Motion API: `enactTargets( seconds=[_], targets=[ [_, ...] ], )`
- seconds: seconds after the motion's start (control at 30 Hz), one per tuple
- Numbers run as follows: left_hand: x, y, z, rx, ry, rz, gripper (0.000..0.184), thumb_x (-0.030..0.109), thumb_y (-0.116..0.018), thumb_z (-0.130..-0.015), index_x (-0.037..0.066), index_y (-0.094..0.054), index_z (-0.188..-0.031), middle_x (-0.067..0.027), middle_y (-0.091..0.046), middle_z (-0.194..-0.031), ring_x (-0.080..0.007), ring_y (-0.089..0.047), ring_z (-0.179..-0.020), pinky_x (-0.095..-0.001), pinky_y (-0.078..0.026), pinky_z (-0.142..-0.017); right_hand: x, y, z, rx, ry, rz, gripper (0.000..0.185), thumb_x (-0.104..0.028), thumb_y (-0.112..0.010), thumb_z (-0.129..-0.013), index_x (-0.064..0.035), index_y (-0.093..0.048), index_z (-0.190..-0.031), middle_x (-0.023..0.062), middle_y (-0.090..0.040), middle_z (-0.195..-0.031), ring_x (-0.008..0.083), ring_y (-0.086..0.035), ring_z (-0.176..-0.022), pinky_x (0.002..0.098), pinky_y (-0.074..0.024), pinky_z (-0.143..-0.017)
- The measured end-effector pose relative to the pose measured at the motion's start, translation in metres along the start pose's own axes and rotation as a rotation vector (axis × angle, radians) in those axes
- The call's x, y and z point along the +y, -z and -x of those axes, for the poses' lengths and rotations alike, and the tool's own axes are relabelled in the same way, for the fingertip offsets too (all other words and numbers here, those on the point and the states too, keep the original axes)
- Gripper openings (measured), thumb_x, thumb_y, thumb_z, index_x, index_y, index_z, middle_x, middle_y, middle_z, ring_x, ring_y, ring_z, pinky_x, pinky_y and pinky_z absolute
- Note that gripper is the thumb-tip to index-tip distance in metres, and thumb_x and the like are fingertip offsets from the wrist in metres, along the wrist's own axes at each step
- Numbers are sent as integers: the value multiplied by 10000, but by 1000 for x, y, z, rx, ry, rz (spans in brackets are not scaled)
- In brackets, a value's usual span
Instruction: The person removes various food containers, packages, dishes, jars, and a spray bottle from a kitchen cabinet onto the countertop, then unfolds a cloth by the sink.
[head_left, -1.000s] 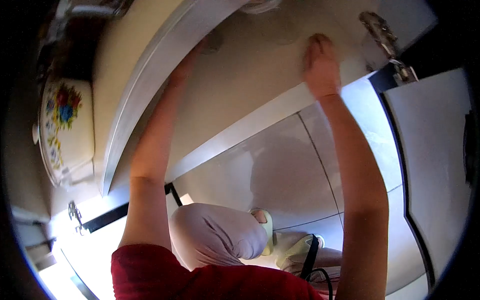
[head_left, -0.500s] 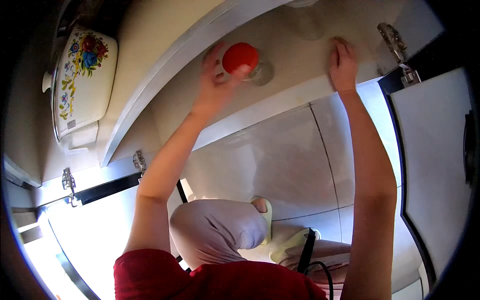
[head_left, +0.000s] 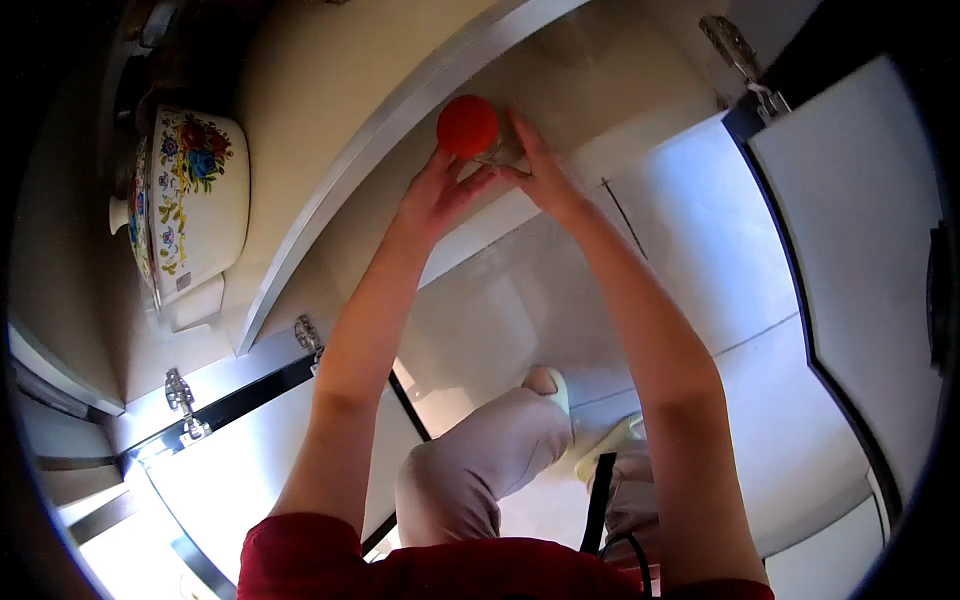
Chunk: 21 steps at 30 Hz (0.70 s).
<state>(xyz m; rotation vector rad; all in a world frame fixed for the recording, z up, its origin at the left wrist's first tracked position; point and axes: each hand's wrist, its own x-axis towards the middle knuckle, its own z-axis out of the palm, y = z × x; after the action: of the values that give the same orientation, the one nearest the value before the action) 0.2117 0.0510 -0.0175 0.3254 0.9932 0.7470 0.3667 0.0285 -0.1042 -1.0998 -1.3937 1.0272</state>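
A jar with a round red lid (head_left: 468, 127) stands on the cabinet's bottom board, seen from above. Its clear body shows only faintly below and right of the lid. My left hand (head_left: 440, 195) wraps the near left side of the jar, its fingers partly hidden beneath the lid. From the right, my right hand (head_left: 545, 172) cups the clear side, its fingers reaching along it and its thumb pointing toward my left thumb. Both hands appear to touch the jar.
A floral enamel pot (head_left: 205, 190) with a lid sits on the upper shelf at left. The pale shelf edge (head_left: 370, 150) curves close to the jar. Open cabinet doors with metal hinges (head_left: 740, 55) flank me. Tiled floor (head_left: 520, 310) lies below.
My right hand has moved left from the board to the jar's right side. My left hand has settled around the jar's near side. The view has turned slightly.
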Motion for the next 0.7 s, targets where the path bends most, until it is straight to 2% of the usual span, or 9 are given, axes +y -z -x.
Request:
enactTargets(
  seconds=[0.07,0.2,0.3,0.37,0.47,0.53,0.63,0.7],
  targets=[
    [-8,-7,6,31,-135,-100,407,259,-455,-944,132,-368,-1320,-34,-362,-1341,-258,-373,-1210,-417,-398,-996,-17,4,9,20,-125,20,750,-115,-672,-765,-55,-242,-1377,193,-355,-1368,369,-358,-1247,409,-338,-1013],
    [-27,-24,40,136,-72,-27,384,254,-439,-951,124,-381,-1308,-32,-397,-1318,-228,-403,-1192,-404,-402,-983,-66,13,45,74,-232,-10,733,-80,-667,-755,-69,-269,-1371,173,-368,-1364,366,-360,-1244,408,-348,-1003],
    [-49,-34,89,101,-32,-38,373,262,-427,-955,113,-399,-1297,-36,-405,-1312,-222,-426,-1173,-392,-394,-986,-97,14,86,164,-197,-71,722,-37,-662,-738,-60,-294,-1359,174,-367,-1363,365,-354,-1249,411,-337,-1012],
    [-64,-47,133,130,-54,-6,379,271,-418,-956,113,-400,-1300,-40,-403,-1331,-219,-418,-1194,-394,-383,-993,-128,17,119,203,-82,65,728,-23,-656,-735,-59,-292,-1364,160,-358,-1376,365,-377,-1237,411,-359,-1004],
    [-79,-70,199,134,-48,15,410,292,-380,-961,89,-367,-1318,-75,-402,-1344,-244,-427,-1191,-414,-368,-1006,-196,33,163,136,-204,79,727,-18,-654,-720,-41,-300,-1354,156,-321,-1404,358,-308,-1290,415,-318,-1038],
    [-83,-110,251,145,-5,1,452,309,-388,-961,133,-315,-1372,-42,-341,-1405,-196,-352,-1270,-371,-341,-1023,-251,53,190,128,-249,69,717,-17,-648,-721,-37,-305,-1351,155,-311,-1410,356,-280,-1305,412,-291,-1055],
    [-89,-162,328,130,29,37,488,303,-368,-968,139,-244,-1411,-43,-316,-1419,-186,-329,-1287,-355,-303,-1046,-334,83,234,113,-321,61,709,-33,-639,-731,-40,-302,-1356,158,-285,-1422,350,-242,-1326,412,-254,-1074],
    [-81,-214,381,152,128,-20,523,299,-370,-968,140,-186,-1431,-39,-288,-1433,-186,-297,-1307,-356,-268,-1062,-394,100,260,132,-359,81,712,-50,-637,-740,-48,-295,-1364,161,-268,-1429,345,-232,-1331,413,-245,-1077]
  ],
)
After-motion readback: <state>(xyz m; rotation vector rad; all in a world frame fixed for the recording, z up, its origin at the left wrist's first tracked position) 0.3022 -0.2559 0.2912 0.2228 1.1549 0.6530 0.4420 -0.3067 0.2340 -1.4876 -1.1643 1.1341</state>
